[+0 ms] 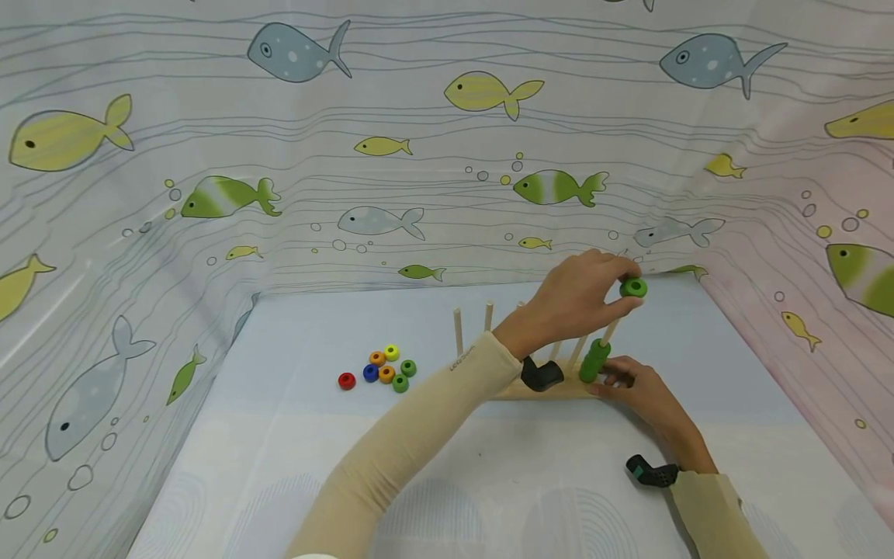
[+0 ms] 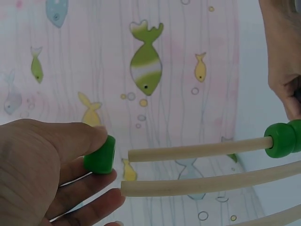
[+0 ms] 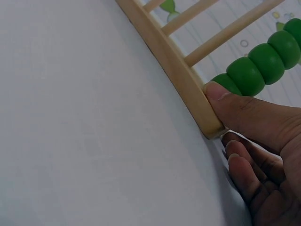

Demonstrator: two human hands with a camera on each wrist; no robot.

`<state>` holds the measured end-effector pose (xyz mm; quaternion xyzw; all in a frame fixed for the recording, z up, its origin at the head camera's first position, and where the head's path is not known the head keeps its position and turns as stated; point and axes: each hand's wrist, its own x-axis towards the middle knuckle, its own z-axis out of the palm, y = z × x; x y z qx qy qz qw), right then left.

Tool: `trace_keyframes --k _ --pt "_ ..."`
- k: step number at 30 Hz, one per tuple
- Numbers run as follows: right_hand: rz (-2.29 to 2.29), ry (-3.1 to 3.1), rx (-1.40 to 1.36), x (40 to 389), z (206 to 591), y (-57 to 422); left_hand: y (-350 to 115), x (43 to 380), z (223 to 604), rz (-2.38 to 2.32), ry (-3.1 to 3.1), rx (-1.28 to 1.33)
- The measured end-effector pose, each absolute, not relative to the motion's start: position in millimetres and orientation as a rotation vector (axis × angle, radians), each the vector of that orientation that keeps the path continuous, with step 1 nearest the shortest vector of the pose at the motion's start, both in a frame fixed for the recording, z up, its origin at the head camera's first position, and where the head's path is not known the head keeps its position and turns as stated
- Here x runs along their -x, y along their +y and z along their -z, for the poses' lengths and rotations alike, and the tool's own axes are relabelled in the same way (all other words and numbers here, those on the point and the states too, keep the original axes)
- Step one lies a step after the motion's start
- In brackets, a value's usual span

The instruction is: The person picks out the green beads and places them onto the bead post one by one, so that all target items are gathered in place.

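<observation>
My left hand [image 1: 576, 299] pinches a green bead [image 2: 99, 157] between thumb and fingers. The bead is just off the tip of the rightmost peg [image 2: 202, 149], apart from it in the left wrist view. Several green beads [image 3: 265, 63] are stacked low on that same peg. My right hand [image 1: 649, 392] holds the end of the wooden peg stand [image 3: 181, 77], its thumb on the base against the lowest bead and its other fingers curled around the end. My left forearm hides part of the stand in the head view.
Loose beads lie left of the stand: a red bead [image 1: 346, 381], a blue bead [image 1: 370, 374], a yellow bead [image 1: 392, 353], plus orange and green ones. Bare upright pegs [image 1: 458, 330] rise along the stand. A fish-patterned sheet [image 1: 419, 178] surrounds the white table [image 1: 447, 481].
</observation>
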<state>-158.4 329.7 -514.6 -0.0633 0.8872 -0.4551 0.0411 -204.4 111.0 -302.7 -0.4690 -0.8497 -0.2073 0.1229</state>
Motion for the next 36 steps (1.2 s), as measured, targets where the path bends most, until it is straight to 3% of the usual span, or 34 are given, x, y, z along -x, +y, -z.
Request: trace_keyframes --k 36 --pt "1.379 2.718 0.208 158.6 513.6 329.1 111.1 202.1 308.1 0.527 -2.557 1.344"
